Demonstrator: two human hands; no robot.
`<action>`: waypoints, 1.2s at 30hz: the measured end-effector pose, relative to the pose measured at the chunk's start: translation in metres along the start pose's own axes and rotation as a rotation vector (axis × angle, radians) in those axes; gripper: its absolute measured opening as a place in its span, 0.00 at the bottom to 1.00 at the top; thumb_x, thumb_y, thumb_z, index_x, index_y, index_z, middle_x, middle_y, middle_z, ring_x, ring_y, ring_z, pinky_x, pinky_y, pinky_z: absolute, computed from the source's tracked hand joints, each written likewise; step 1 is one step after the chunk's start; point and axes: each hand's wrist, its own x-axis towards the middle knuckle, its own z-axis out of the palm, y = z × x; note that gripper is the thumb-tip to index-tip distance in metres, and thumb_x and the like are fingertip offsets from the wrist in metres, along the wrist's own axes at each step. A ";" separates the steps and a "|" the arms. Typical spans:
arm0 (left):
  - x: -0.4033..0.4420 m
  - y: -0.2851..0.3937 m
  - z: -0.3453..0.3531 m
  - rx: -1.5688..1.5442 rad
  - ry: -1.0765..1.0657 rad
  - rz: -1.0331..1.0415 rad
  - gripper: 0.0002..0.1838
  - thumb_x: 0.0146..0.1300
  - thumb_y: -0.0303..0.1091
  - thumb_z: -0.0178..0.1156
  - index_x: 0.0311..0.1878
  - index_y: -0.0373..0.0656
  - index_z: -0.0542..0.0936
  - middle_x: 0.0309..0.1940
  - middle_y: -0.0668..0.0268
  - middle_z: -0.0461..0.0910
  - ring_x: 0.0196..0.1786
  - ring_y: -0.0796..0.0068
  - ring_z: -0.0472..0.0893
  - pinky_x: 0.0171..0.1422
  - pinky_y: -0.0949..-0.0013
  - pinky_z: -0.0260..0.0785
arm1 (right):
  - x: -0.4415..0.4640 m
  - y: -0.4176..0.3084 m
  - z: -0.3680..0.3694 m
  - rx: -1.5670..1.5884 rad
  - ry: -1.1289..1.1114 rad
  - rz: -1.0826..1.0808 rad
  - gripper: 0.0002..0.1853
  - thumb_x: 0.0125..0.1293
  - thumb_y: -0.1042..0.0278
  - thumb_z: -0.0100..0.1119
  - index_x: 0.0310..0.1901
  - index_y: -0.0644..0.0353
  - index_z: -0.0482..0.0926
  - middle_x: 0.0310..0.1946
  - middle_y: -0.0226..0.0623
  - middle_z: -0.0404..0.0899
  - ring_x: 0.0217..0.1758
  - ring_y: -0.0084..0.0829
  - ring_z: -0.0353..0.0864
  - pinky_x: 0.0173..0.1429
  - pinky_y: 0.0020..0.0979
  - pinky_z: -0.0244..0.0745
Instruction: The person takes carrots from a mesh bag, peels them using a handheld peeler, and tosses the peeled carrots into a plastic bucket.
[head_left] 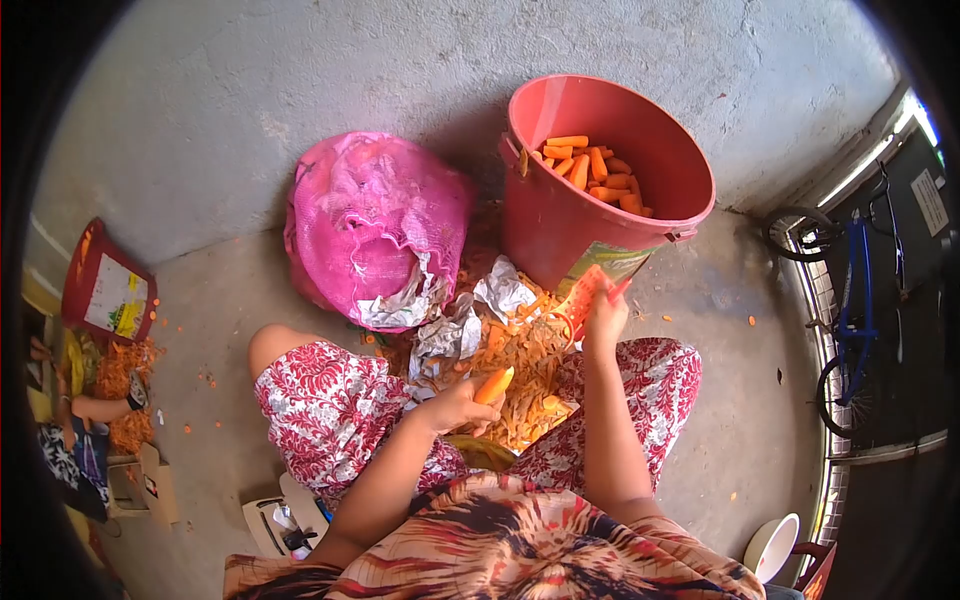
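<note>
My left hand (456, 408) is closed around a peeled carrot (495, 385), its end pointing up and to the right. My right hand (604, 318) is raised in front of the red bucket, fingers closed on a thin red-handled tool (619, 290); its working end cannot be made out. Beside those fingers is an orange perforated plastic piece (577, 304); whether the hand touches it is unclear. Between my legs lies a heap of carrot peelings (520, 362). Several peeled carrots (590, 172) lie inside the tall red bucket (530, 225).
A pink mesh sack (335, 225) stands against the wall, with crumpled silvery paper (450, 335) near it. At far left are another red bucket (78, 270), orange shreds (128, 375) and part of another person (98, 408). A blue bicycle (858, 300) and white bowl (772, 548) are right.
</note>
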 end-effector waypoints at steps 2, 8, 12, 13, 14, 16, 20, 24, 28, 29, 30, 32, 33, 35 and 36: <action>0.005 -0.004 -0.004 0.273 0.179 0.021 0.14 0.49 0.34 0.59 0.35 0.39 0.68 0.24 0.70 0.67 0.19 0.79 0.68 0.23 0.74 0.64 | 0.000 0.000 0.002 -0.059 0.004 -0.134 0.12 0.61 0.64 0.46 0.34 0.65 0.74 0.16 0.23 0.67 0.18 0.14 0.60 0.21 0.20 0.56; 0.017 -0.015 -0.003 0.950 0.539 0.215 0.23 0.47 0.47 0.61 0.38 0.36 0.74 0.30 0.58 0.76 0.30 0.64 0.76 0.42 0.67 0.66 | -0.038 -0.006 0.015 -0.040 -0.174 -0.049 0.13 0.62 0.63 0.46 0.37 0.64 0.75 0.20 0.21 0.67 0.22 0.12 0.59 0.25 0.18 0.57; 0.022 -0.015 0.002 0.961 0.640 0.250 0.19 0.44 0.44 0.63 0.36 0.40 0.76 0.25 0.54 0.77 0.33 0.58 0.77 0.44 0.65 0.65 | -0.062 -0.016 0.024 -0.028 -0.230 -0.036 0.12 0.63 0.63 0.45 0.35 0.63 0.75 0.17 0.19 0.64 0.20 0.13 0.57 0.23 0.18 0.55; 0.022 -0.014 0.004 0.971 0.655 0.295 0.18 0.44 0.41 0.63 0.35 0.38 0.76 0.23 0.56 0.76 0.30 0.63 0.76 0.40 0.67 0.65 | -0.066 -0.015 0.024 -0.049 -0.248 -0.052 0.12 0.63 0.63 0.45 0.35 0.63 0.75 0.17 0.20 0.63 0.20 0.13 0.57 0.23 0.18 0.55; 0.022 -0.013 0.006 0.981 0.670 0.340 0.16 0.45 0.38 0.63 0.33 0.36 0.75 0.22 0.57 0.76 0.26 0.67 0.75 0.36 0.69 0.65 | -0.069 -0.016 0.025 -0.107 -0.243 -0.069 0.12 0.63 0.63 0.45 0.35 0.63 0.75 0.17 0.20 0.63 0.20 0.13 0.57 0.23 0.19 0.55; 0.020 -0.008 0.010 1.045 0.711 0.332 0.14 0.45 0.35 0.63 0.31 0.35 0.75 0.19 0.58 0.75 0.22 0.70 0.74 0.30 0.70 0.65 | -0.074 -0.017 0.026 -0.225 -0.228 -0.102 0.11 0.62 0.64 0.45 0.34 0.63 0.74 0.17 0.21 0.63 0.20 0.13 0.57 0.23 0.19 0.55; 0.013 -0.001 0.015 1.148 0.750 0.377 0.11 0.45 0.33 0.62 0.28 0.35 0.74 0.17 0.56 0.73 0.20 0.65 0.73 0.27 0.68 0.64 | -0.043 0.025 0.024 -0.115 -0.005 -0.255 0.11 0.61 0.65 0.46 0.34 0.64 0.74 0.17 0.23 0.65 0.20 0.16 0.58 0.24 0.20 0.57; 0.016 -0.012 0.009 1.082 0.845 0.375 0.09 0.44 0.34 0.60 0.26 0.39 0.74 0.17 0.54 0.72 0.25 0.53 0.74 0.30 0.60 0.66 | -0.018 0.001 0.004 -0.101 0.041 -0.107 0.12 0.61 0.65 0.46 0.35 0.65 0.74 0.20 0.25 0.68 0.21 0.15 0.60 0.26 0.19 0.59; 0.023 -0.010 0.011 1.178 0.857 0.406 0.09 0.44 0.32 0.61 0.26 0.38 0.74 0.18 0.54 0.73 0.25 0.54 0.74 0.29 0.61 0.65 | -0.059 -0.013 0.022 -0.034 -0.065 -0.062 0.13 0.62 0.64 0.45 0.38 0.65 0.74 0.21 0.21 0.65 0.23 0.14 0.60 0.27 0.19 0.57; 0.023 -0.010 0.012 1.198 0.845 0.420 0.09 0.44 0.31 0.61 0.26 0.37 0.73 0.18 0.54 0.73 0.24 0.55 0.74 0.27 0.63 0.65 | -0.063 0.005 0.022 -0.098 -0.108 -0.129 0.12 0.62 0.64 0.46 0.36 0.64 0.74 0.20 0.23 0.65 0.22 0.15 0.59 0.26 0.20 0.57; 0.022 -0.010 0.013 1.220 0.831 0.432 0.09 0.43 0.30 0.61 0.25 0.36 0.73 0.18 0.54 0.73 0.23 0.56 0.75 0.26 0.64 0.65 | -0.070 0.005 0.026 -0.178 -0.093 -0.192 0.11 0.62 0.64 0.46 0.34 0.64 0.74 0.19 0.24 0.64 0.22 0.16 0.59 0.25 0.21 0.57; 0.023 -0.013 0.013 1.156 0.882 0.461 0.09 0.43 0.30 0.61 0.25 0.36 0.73 0.17 0.54 0.73 0.22 0.56 0.74 0.26 0.64 0.64 | -0.073 0.003 0.029 -0.262 -0.064 -0.206 0.10 0.61 0.66 0.45 0.27 0.63 0.71 0.16 0.26 0.64 0.20 0.18 0.60 0.24 0.23 0.58; 0.023 -0.014 0.012 1.123 0.910 0.477 0.09 0.43 0.30 0.61 0.25 0.36 0.73 0.17 0.54 0.72 0.21 0.56 0.74 0.25 0.64 0.64 | -0.065 0.005 0.030 -0.176 0.016 -0.186 0.11 0.61 0.66 0.45 0.27 0.63 0.70 0.16 0.25 0.64 0.20 0.18 0.60 0.24 0.24 0.58; 0.017 -0.013 0.014 1.103 0.914 0.412 0.08 0.44 0.31 0.60 0.25 0.38 0.73 0.17 0.54 0.72 0.23 0.55 0.74 0.27 0.62 0.65 | -0.036 0.019 0.022 -0.005 0.166 -0.149 0.11 0.61 0.66 0.44 0.25 0.63 0.70 0.15 0.25 0.65 0.19 0.18 0.61 0.23 0.24 0.59; 0.015 -0.012 0.014 1.094 0.916 0.386 0.08 0.44 0.32 0.60 0.25 0.39 0.73 0.17 0.55 0.72 0.25 0.54 0.74 0.28 0.61 0.65 | -0.015 0.037 0.008 0.070 0.177 -0.060 0.11 0.60 0.67 0.43 0.27 0.64 0.71 0.17 0.25 0.67 0.19 0.16 0.62 0.23 0.22 0.59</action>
